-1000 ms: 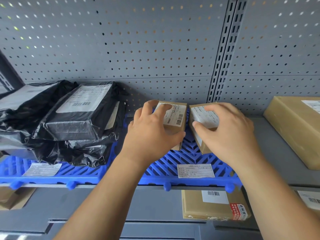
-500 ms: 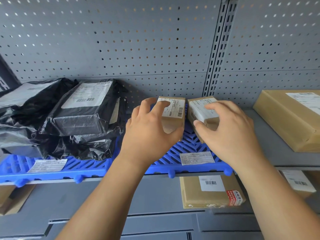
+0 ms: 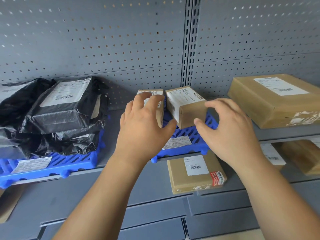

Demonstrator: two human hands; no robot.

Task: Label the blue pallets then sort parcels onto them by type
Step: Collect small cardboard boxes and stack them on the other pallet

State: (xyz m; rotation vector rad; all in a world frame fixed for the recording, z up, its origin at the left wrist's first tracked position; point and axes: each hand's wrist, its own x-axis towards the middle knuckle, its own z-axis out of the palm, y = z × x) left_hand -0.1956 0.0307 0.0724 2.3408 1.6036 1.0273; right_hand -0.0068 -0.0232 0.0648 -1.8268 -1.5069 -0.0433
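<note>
Parcels: two small boxes (image 3: 186, 105) stand side by side on the labelled right pallet (image 3: 187, 134), apart from the black bags (image 3: 57, 111), apparently sorted by type. Left hand (image 3: 143, 129) and right hand (image 3: 230, 129) hover open beside them, gripping nothing.

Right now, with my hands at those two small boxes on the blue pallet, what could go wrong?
1. The right small box sits tilted near the right blue pallet's right edge; a nudge from the open right hand could tip it off the pallet.
2. The left hand hides most of the left small box, so whether it stands steady cannot be told.
3. The black poly bags are piled loosely and could slump toward the boxes.
</note>
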